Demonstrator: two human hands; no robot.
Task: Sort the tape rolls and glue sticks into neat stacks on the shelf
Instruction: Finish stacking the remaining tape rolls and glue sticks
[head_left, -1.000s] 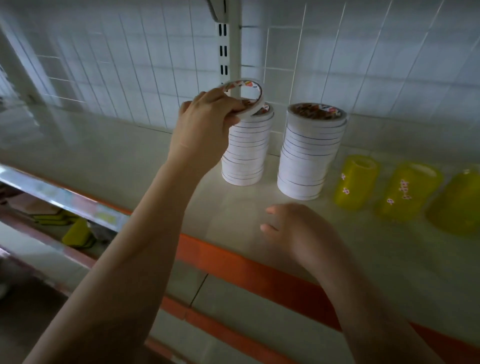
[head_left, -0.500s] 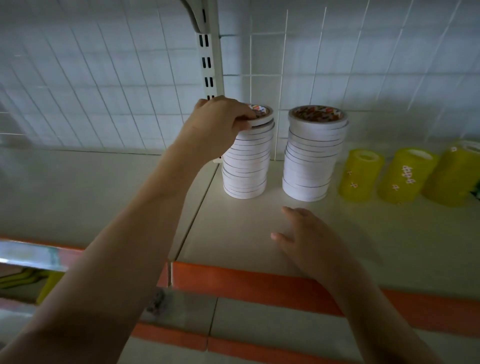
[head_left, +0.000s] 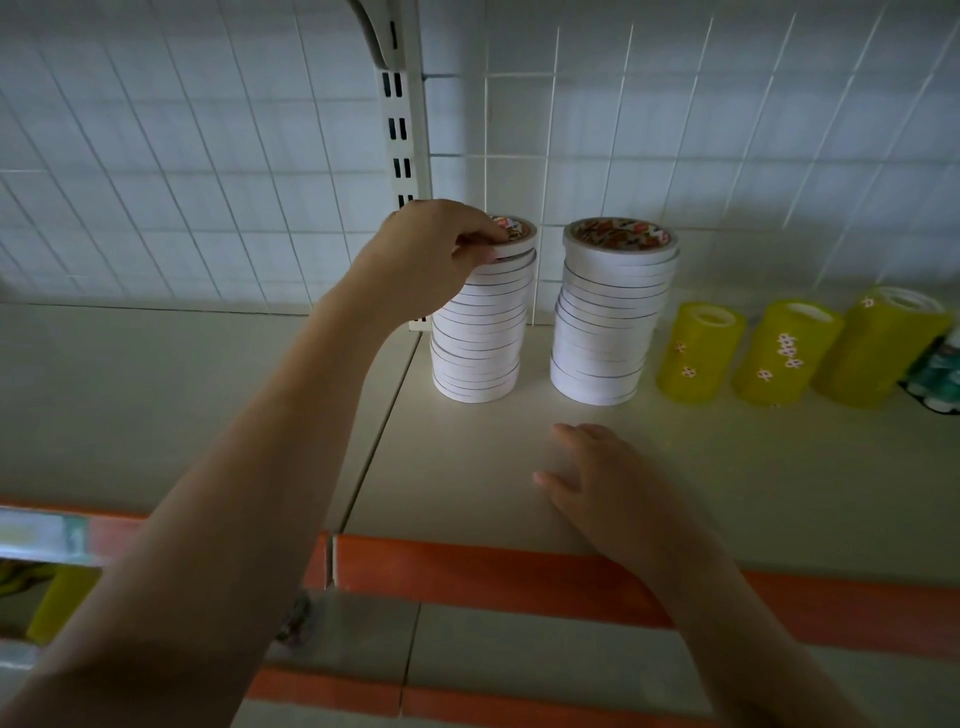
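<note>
Two tall stacks of thin white tape rolls stand on the cream shelf (head_left: 727, 467) against the wire grid back. My left hand (head_left: 436, 254) pinches the top tape roll (head_left: 517, 236) of the left stack (head_left: 480, 338), fingers curled over its rim. The right stack (head_left: 608, 317) stands free beside it. My right hand (head_left: 602, 483) lies flat on the shelf in front of the stacks, fingers relaxed and holding nothing. Three yellow tape rolls (head_left: 698, 351) stand in a row to the right of the stacks.
A slotted white upright (head_left: 400, 130) rises behind the left stack. Dark green items (head_left: 940, 371) sit at the far right edge. The shelf front has an orange strip (head_left: 493, 574). A lower shelf with yellow goods (head_left: 57, 597) shows at bottom left.
My left hand brought the tilted roll down from above the left stack and now holds it flat on top. The view shifted left; my right hand stayed on the shelf.
</note>
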